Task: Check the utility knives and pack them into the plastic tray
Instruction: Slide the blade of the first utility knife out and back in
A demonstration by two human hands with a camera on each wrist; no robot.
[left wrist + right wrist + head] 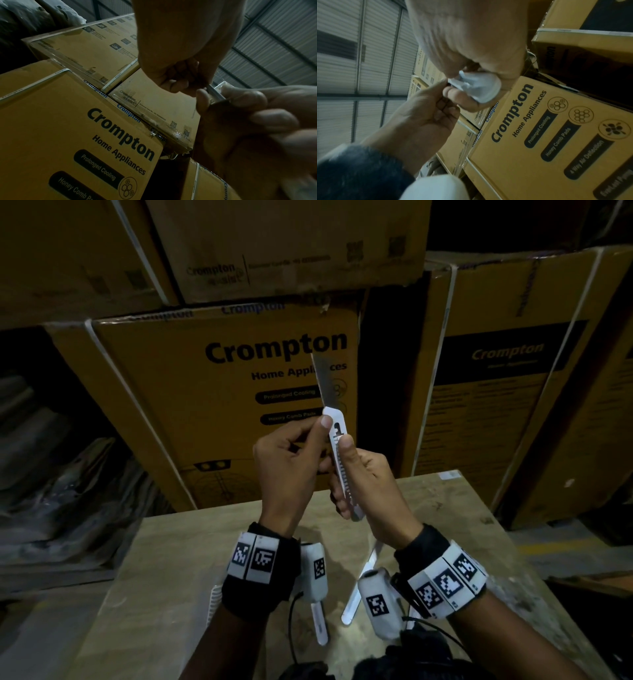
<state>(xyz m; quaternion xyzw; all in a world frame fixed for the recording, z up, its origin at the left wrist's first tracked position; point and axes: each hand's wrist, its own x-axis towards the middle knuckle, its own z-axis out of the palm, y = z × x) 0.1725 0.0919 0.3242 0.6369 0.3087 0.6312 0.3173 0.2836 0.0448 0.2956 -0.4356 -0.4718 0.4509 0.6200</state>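
I hold a white utility knife point(337, 446) upright over the table, its steel blade point(323, 378) pushed far out and pointing up. My right hand point(356, 474) grips the handle, and the thumb lies on the ribbed slider track. My left hand point(308, 446) pinches the knife's front end just below the blade. In the left wrist view the knife point(216, 92) shows between my left hand point(178, 78) and the right hand point(254, 108). The right wrist view shows the knife's white butt end point(481, 88) in my right hand point(471, 51), with the left hand point(429, 108) beside it.
Two more white utility knives point(360, 583) point(320, 625) lie on the wooden table point(171, 594) under my wrists. A white ribbed edge point(213, 601) peeks out left of my left wrist; what it is I cannot tell. Stacked Crompton cartons point(212, 392) stand close behind the table.
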